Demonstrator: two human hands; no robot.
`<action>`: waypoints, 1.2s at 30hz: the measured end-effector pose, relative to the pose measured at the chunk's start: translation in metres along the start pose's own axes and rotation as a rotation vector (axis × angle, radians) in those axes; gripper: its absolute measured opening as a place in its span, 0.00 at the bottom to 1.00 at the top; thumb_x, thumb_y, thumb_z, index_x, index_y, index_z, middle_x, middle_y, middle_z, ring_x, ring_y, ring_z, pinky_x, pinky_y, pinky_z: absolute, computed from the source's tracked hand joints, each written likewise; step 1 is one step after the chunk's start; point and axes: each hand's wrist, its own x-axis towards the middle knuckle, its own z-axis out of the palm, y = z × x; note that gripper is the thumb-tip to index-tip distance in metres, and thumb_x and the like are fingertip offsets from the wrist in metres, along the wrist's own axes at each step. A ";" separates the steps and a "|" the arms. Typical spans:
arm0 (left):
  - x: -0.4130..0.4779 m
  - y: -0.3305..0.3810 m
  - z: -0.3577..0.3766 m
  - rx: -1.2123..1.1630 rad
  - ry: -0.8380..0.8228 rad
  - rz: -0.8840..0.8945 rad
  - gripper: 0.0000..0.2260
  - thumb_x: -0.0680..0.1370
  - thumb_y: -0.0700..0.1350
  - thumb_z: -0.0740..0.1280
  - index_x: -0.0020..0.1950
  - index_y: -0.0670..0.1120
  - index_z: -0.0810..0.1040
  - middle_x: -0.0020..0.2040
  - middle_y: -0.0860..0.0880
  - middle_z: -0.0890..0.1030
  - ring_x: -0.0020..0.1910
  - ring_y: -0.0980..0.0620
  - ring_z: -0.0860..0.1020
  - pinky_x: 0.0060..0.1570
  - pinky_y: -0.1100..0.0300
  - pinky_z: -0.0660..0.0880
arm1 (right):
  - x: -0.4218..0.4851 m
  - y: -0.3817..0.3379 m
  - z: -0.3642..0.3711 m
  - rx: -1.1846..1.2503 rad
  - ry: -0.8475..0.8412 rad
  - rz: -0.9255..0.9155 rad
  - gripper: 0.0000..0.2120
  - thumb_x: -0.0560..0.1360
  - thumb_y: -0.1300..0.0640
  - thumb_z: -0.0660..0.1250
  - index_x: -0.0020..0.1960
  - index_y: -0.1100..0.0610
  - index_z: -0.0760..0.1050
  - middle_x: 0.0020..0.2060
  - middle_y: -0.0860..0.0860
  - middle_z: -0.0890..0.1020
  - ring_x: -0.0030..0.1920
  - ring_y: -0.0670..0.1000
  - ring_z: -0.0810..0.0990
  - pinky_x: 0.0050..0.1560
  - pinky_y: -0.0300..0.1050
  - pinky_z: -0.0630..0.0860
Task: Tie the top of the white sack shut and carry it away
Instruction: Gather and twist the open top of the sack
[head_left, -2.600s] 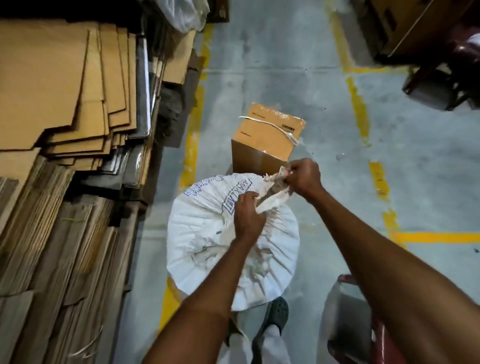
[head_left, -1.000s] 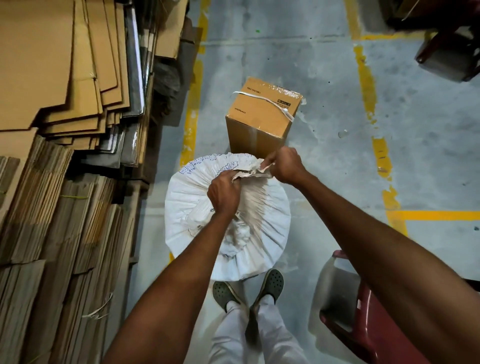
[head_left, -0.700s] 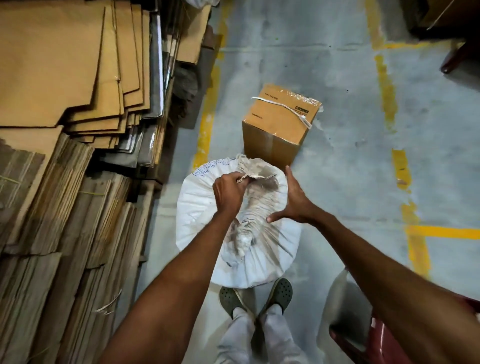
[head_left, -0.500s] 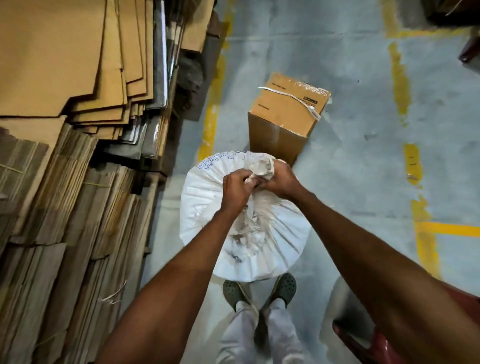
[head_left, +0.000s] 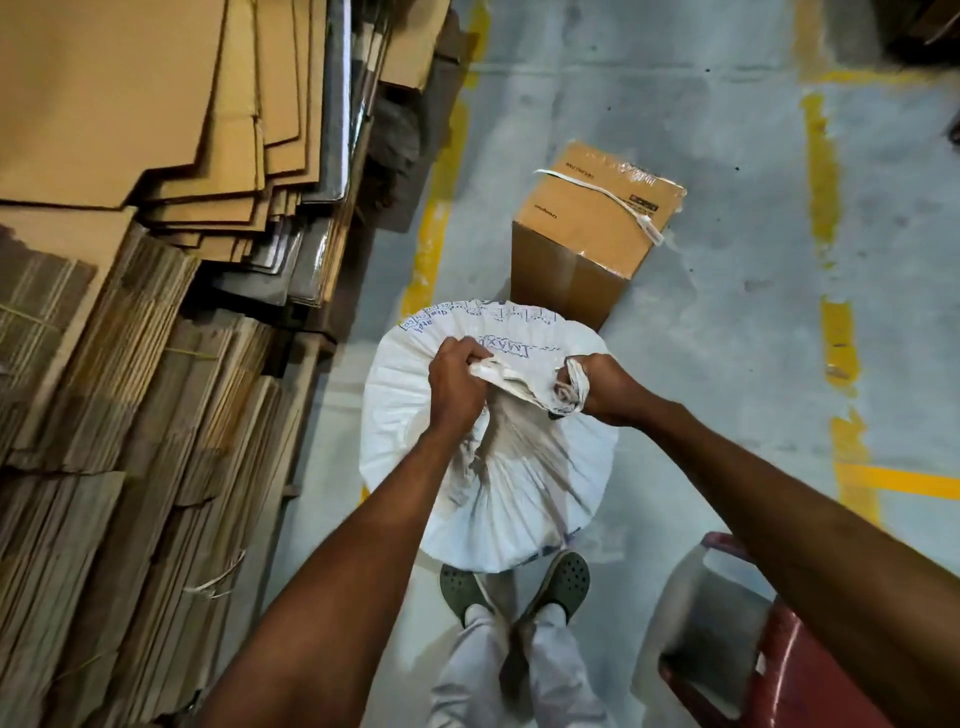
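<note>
A full white woven sack (head_left: 524, 493) with blue printing stands upright on the concrete floor just in front of my feet. Its top is gathered into a twisted neck (head_left: 511, 382) that runs between my hands. My left hand (head_left: 457, 389) is closed around the left part of the gathered neck. My right hand (head_left: 597, 387) grips the free end of the sack top, which is wound into a loop around the fingers.
A sealed cardboard box (head_left: 587, 234) with a white strap stands right behind the sack. Tall stacks of flattened cardboard (head_left: 130, 260) fill the left side. A red plastic chair (head_left: 769, 654) is at the lower right. Yellow lines (head_left: 841, 338) mark the grey floor.
My hands were together at the sack's neck half a second ago. My right hand has since pulled to the right with the end of the sack top wrapped around it; the left keeps its hold.
</note>
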 end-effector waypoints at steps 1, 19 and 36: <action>0.004 0.006 -0.002 -0.012 -0.019 0.012 0.16 0.66 0.26 0.64 0.44 0.44 0.81 0.43 0.48 0.79 0.39 0.55 0.76 0.42 0.66 0.69 | 0.000 0.003 0.007 -0.002 0.023 -0.052 0.23 0.67 0.68 0.79 0.36 0.43 0.72 0.33 0.41 0.74 0.35 0.51 0.73 0.40 0.47 0.68; 0.015 0.030 0.008 0.298 -0.277 0.247 0.09 0.73 0.47 0.73 0.53 0.53 0.82 0.52 0.49 0.86 0.52 0.42 0.83 0.45 0.55 0.74 | 0.039 -0.029 0.036 0.062 0.209 -0.128 0.21 0.70 0.53 0.75 0.61 0.57 0.77 0.54 0.56 0.78 0.52 0.59 0.80 0.52 0.57 0.78; 0.016 -0.025 -0.013 -0.022 0.022 0.004 0.15 0.67 0.27 0.65 0.39 0.46 0.82 0.36 0.53 0.83 0.38 0.54 0.80 0.38 0.61 0.72 | 0.030 -0.011 0.032 0.023 0.028 -0.067 0.16 0.66 0.47 0.66 0.47 0.55 0.80 0.43 0.49 0.83 0.47 0.59 0.84 0.46 0.58 0.79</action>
